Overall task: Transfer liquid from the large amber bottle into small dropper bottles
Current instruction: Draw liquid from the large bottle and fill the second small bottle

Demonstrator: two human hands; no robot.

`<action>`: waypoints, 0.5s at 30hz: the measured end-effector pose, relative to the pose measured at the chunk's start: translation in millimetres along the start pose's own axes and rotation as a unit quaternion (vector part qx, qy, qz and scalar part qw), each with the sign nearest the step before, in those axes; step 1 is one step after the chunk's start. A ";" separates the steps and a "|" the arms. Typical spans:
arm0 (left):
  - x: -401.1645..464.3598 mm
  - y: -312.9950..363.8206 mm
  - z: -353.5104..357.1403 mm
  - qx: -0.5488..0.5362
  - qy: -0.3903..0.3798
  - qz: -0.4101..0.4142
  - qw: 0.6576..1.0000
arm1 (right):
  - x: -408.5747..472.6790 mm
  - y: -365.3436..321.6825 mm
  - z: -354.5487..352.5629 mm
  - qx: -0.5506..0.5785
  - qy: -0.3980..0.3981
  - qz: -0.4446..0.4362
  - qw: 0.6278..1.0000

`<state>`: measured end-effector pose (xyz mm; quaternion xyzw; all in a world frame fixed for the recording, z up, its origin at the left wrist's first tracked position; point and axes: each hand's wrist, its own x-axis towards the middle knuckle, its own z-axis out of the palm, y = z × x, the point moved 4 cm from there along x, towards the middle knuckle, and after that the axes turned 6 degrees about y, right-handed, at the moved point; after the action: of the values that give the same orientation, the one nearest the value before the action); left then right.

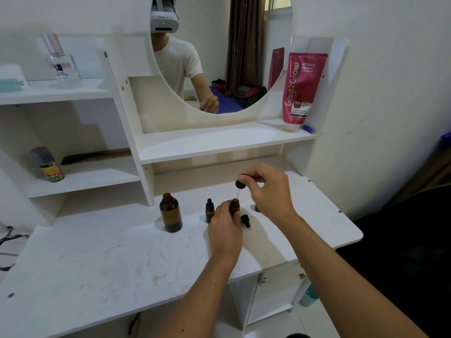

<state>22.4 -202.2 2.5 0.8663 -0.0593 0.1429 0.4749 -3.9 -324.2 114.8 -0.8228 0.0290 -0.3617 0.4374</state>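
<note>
Two hands over the white desk (97, 259), both busy. Left hand (225, 224) has its fingers curled round a small open amber dropper bottle (235, 205), holding it upright at or just above the desktop; can't tell if the base touches, the hand hides it. Right hand (267, 189) is above and slightly right of it, thumb and fingers pinching the black rubber bulb of a dropper (239, 184); the glass pipette hangs down toward the open bottle's mouth, tip looks just above the neck but it's thin and blurry, so not certain. Large amber bottle (170, 212) stands uncapped on the desk, well left of the hands. Between it and the left hand, a second small dropper bottle (209, 211) stands upright with its black cap on, just beside the left hand's knuckles. Loose black dropper cap (245, 220) lies on its side on the desk just right of the left hand. Background: round mirror (244, 57), red lotion tube (302, 89) on the right shelf, clear perfume bottle (61, 62) upper left shelf, small spray can (47, 164) and a comb (96, 155) on the lower left shelf.
</note>
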 end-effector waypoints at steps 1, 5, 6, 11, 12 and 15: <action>0.4 0.1 0.0 0.002 0.000 0.003 1.000 | -0.9 0.3 -0.5 -0.002 0.005 -0.003 1.000; 0.4 -0.3 0.5 0.003 -0.005 0.007 1.000 | -2.9 -0.5 -1.9 -0.010 0.005 -0.004 1.000; 0.3 -0.9 0.7 0.004 -0.007 0.009 1.000 | -3.1 -0.3 -2.4 -0.013 0.006 -0.005 1.000; 0.5 -4.2 2.4 0.009 -0.018 0.006 1.000 | -2.8 -2.5 -7.8 -0.012 0.012 0.004 1.000; 0.4 -4.9 3.1 0.008 -0.022 0.003 1.000 | -3.3 -4.0 -9.8 -0.008 0.012 0.012 1.000; -1.6 -4.3 2.1 0.009 -0.034 -0.001 0.999 | -4.9 -12.4 -18.2 0.012 0.026 0.017 0.999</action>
<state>22.3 -201.6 -2.5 0.8751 -0.0735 0.1133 0.4647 -22.2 -327.5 127.6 -0.8070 0.0499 -0.3763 0.4525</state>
